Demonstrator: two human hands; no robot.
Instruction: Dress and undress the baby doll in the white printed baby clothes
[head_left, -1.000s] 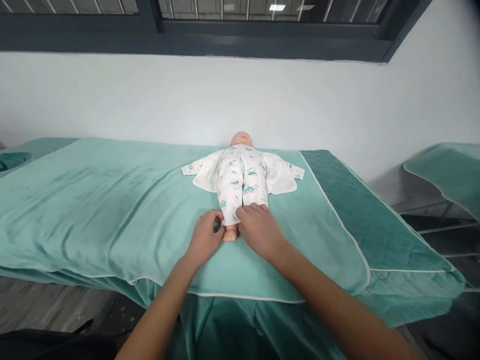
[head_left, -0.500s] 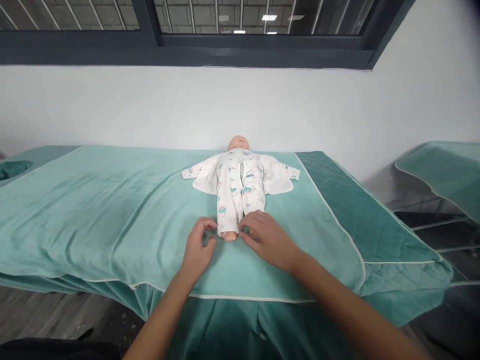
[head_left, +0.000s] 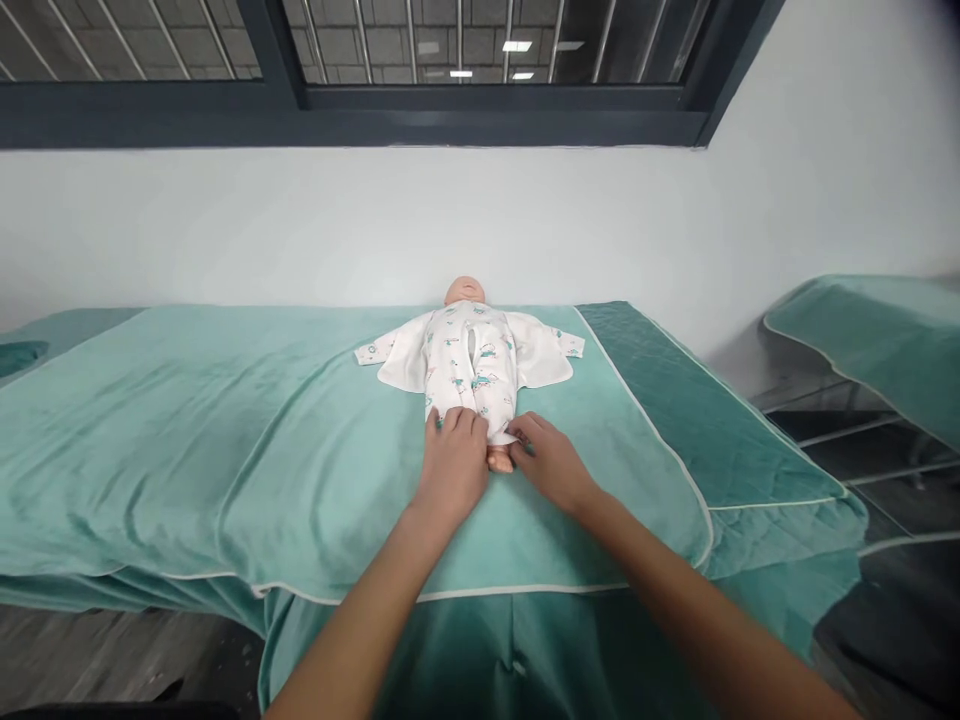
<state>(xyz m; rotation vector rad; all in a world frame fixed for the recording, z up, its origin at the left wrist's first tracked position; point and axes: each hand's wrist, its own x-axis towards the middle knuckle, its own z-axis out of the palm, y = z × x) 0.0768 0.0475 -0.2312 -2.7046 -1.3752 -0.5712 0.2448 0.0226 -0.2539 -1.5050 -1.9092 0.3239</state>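
- green-covered bed (head_left: 247, 430), doll (head_left: 465, 291) lying on its back up top
- printed white pants (head_left: 486, 385) on the doll
- left hand (head_left: 454, 465) draped over one leg, can't tell if it's gripping
- right hand (head_left: 551, 462) pinching the other cuff (head_left: 499, 437), bare foot (head_left: 500, 460) poking out

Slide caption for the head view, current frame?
Left hand and right hand at one trouser cuff of a doll lying on a green blanket.

Seemingly a care-training room: a baby doll (head_left: 484, 365) lies on a teal-draped bed (head_left: 187, 430), another draped frame (head_left: 885, 345) at three o'clock, a barred window (head_left: 435, 45) at twelve.
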